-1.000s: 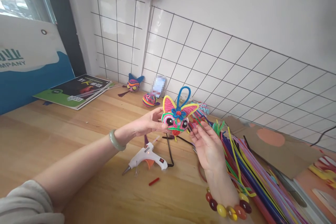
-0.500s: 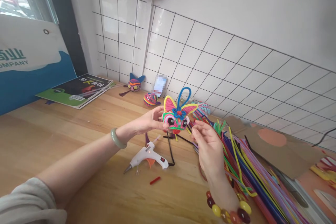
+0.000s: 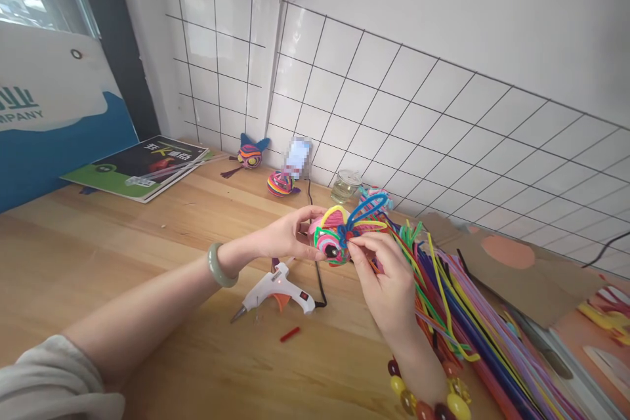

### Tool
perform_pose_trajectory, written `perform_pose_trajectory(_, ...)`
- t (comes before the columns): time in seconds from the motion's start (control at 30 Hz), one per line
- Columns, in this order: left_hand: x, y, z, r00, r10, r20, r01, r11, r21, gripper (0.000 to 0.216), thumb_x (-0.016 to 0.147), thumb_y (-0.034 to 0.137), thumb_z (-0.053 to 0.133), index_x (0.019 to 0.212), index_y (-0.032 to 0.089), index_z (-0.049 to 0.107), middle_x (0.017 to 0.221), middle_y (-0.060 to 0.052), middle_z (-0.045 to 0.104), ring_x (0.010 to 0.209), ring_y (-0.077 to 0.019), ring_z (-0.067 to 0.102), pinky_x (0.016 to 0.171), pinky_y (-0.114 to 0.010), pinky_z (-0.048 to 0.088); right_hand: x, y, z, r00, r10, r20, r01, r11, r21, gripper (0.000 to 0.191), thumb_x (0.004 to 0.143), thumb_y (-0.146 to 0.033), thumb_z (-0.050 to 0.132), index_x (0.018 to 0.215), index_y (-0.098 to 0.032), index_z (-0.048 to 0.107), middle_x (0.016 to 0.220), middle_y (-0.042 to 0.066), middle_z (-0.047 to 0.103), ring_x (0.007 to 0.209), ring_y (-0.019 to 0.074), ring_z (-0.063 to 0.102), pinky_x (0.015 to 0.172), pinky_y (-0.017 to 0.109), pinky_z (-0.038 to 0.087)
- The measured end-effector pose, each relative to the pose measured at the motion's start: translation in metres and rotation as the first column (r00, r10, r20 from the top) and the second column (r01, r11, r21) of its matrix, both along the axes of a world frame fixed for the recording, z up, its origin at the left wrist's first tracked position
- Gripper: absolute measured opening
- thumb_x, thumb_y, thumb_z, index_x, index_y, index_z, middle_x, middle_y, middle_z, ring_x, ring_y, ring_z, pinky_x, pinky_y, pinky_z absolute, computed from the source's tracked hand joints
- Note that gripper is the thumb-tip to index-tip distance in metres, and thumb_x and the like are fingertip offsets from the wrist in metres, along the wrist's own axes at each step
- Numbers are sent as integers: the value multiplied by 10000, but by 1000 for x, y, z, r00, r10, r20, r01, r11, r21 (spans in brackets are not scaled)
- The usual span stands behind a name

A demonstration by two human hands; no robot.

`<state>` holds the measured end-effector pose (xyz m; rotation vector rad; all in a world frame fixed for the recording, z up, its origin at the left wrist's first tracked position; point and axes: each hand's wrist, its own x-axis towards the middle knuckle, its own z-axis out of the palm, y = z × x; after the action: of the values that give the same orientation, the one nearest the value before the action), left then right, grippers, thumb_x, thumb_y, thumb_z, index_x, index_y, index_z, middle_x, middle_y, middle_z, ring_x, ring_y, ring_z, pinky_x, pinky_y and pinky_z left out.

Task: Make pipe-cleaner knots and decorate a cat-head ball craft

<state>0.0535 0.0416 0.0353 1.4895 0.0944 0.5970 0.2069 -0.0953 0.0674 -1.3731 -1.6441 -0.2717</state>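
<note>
My left hand [image 3: 290, 234] grips a colourful pipe-cleaner animal head [image 3: 329, 243] from its left side, above the table. The head has pink ears edged in yellow, a black eye, a blue flower with a red centre and a blue loop [image 3: 368, 209] on top. My right hand [image 3: 386, 275] is closed, its thumb and forefinger pinched at the head's front right, covering the other eye. Whether it holds a small part there is hidden. Below lies a white glue gun [image 3: 278, 289] with an orange trigger, and nearer me a short red piece [image 3: 290, 334].
Many coloured pipe cleaners [image 3: 472, 315] are heaped on the right beside brown cardboard [image 3: 516, 269]. At the back stand a glass jar [image 3: 345, 187], a phone [image 3: 298, 157], a striped ball [image 3: 280, 184] and a blue-eared head [image 3: 251, 152]. A book [image 3: 142, 167] lies at left.
The animal head has tipped and turned, so its blue loop leans right. My right hand has moved in from beside it to touch its front.
</note>
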Motion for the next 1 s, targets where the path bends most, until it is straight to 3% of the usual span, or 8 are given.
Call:
perform_pose_trajectory(0.43, -3, -7, 10, 991, 119, -66, -101, 968, 229, 696, 636, 204, 789, 1253, 178, 468, 1137, -118, 594, 1011, -221, 596, 884, -398, 490, 2, -2, -3, 992, -32, 122, 55, 980, -190, 94, 932, -193, 429, 880, -203, 507, 892, 61, 559, 872, 200, 548, 796, 364, 450)
perform_pose_trajectory(0.6, -3, -1, 6, 996, 66, -57, -61, 994, 93, 679, 619, 208, 807, 1214, 190, 479, 1099, -101, 609, 986, -214, 603, 835, -375, 508, 3, -6, 3, 993, -1, -118, -34, 956, -293, 130, 937, -285, 428, 861, -215, 507, 872, 40, 549, 844, 180, 527, 763, 326, 437)
perform_pose_trajectory(0.73, -3, 12, 0, 999, 46, -26, -48, 997, -54, 641, 619, 197, 811, 1181, 213, 503, 1080, -78, 623, 965, -208, 623, 822, -357, 508, 4, -11, 14, 866, 110, -488, -284, 911, -298, 193, 938, -355, 440, 842, -215, 533, 792, 20, 532, 769, 159, 524, 727, 308, 445)
perform_pose_trajectory(0.8, -4, 19, -3, 996, 93, 9, -92, 989, -120, 609, 615, 189, 814, 1150, 208, 524, 1113, -84, 619, 992, -213, 620, 845, -358, 502, 4, -16, 20, 729, 210, -652, -446, 868, -218, 219, 927, -374, 460, 794, -214, 528, 750, 14, 504, 717, 155, 518, 676, 310, 452)
perform_pose_trajectory(0.87, -5, 26, -4, 989, 146, 36, -136, 971, -198, 594, 614, 194, 818, 1134, 200, 531, 1141, -97, 615, 1002, -227, 626, 845, -370, 508, 5, -24, 25, 571, 288, -769, -597, 788, -148, 248, 906, -394, 495, 733, -216, 504, 690, 0, 466, 627, 146, 505, 585, 300, 444)
perform_pose_trajectory(1.0, -10, 37, -6, 984, 171, 47, -142, 919, -368, 597, 663, 244, 797, 1178, 207, 499, 1154, -107, 626, 936, -235, 673, 854, -404, 511, 12, -45, 30, 378, 371, -848, -844, 514, -151, 255, 855, -399, 590, 689, -220, 517, 535, -45, 445, 405, 93, 447, 460, 256, 388)
